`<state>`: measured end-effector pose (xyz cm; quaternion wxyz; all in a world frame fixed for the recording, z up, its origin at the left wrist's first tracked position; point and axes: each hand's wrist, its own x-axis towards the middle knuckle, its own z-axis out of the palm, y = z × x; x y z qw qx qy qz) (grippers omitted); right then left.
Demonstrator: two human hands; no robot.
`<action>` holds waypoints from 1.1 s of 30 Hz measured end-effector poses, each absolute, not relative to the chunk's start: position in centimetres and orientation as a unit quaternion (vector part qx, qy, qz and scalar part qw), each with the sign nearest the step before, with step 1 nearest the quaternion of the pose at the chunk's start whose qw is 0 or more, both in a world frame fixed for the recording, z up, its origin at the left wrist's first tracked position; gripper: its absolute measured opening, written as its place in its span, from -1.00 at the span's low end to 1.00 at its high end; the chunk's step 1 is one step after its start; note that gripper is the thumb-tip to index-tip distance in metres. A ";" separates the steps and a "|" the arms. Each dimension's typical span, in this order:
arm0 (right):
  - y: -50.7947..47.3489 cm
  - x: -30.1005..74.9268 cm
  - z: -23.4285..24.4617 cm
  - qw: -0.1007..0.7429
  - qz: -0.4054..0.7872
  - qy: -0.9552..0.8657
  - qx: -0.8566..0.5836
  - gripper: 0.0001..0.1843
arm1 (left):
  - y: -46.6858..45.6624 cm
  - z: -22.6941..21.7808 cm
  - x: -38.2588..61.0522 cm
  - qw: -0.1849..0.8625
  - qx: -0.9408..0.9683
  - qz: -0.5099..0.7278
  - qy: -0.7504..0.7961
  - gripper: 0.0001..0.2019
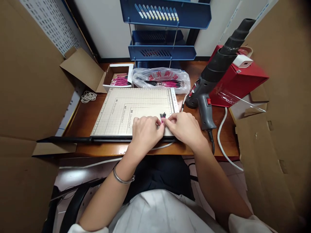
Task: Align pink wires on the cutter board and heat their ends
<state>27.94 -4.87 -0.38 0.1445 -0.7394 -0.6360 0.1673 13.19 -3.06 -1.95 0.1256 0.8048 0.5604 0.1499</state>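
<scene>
A small bunch of pink wires with black tips [163, 115] stands out between my hands, over the right part of the cream paper cutter board [116, 110]. My left hand [147, 131] is closed, thumb and forefinger pinching the bunch from the left. From the other side my right hand [186, 129] pinches it as well, its fingertips touching those of the left. The lower ends of the wires are hidden behind my fingers. Along the board's near edge lies the cutter's black handle [70, 139], pointing left.
A grey heat gun [206, 84] stands upright at the right, before a red box [239, 79]. Behind the board are a white box of pink wires [119, 81] and a plastic bag of wires [161, 81]. Blue trays [162, 51] rise at the back; cardboard walls [279, 129] flank the table.
</scene>
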 end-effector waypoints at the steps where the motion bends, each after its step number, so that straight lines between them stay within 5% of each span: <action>1: -4.8 27.7 -0.4 0.140 0.168 -0.636 -0.740 -0.64 | -3.1 -2.0 12.9 0.133 0.808 0.158 0.552 -0.70; 9: -4.6 27.9 -0.4 0.124 0.169 -0.627 -0.750 -0.78 | -2.8 -2.7 11.6 0.220 0.785 0.203 0.542 -0.82; 33: -4.9 28.2 -0.5 0.163 0.216 -0.596 -0.756 -0.87 | -2.8 -3.0 11.1 0.254 0.772 0.230 0.536 -0.94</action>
